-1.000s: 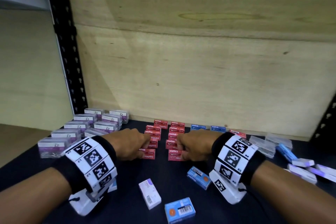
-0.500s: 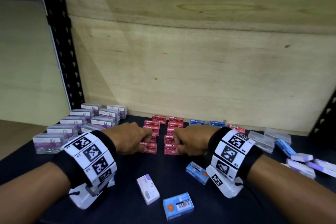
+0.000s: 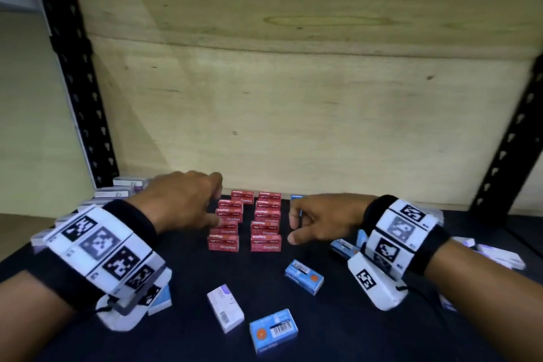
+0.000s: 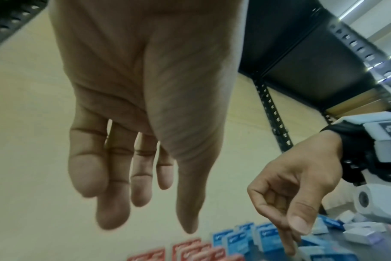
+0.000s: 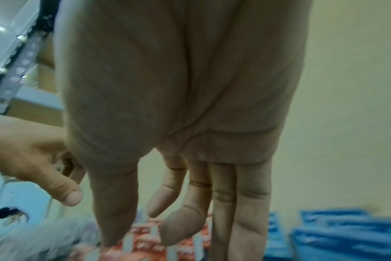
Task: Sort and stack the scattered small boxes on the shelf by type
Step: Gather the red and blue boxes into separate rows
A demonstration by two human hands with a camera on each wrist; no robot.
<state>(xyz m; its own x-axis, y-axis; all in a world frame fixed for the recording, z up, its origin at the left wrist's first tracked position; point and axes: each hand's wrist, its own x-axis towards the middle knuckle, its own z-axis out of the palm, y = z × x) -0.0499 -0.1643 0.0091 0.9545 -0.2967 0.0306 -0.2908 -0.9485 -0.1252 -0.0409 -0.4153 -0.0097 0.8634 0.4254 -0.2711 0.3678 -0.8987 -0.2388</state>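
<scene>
Both hands are held empty beside the red staple boxes (image 3: 244, 223): left hand (image 3: 179, 203) fingers loosely extended, right hand (image 3: 320, 219) fingers loosely curled; purple boxes (image 3: 117, 192) at frame left are partly hidden.

Red boxes (image 3: 244, 223): "Staples" legible on fronts; smaller print, probably brand, too blurred.
</scene>
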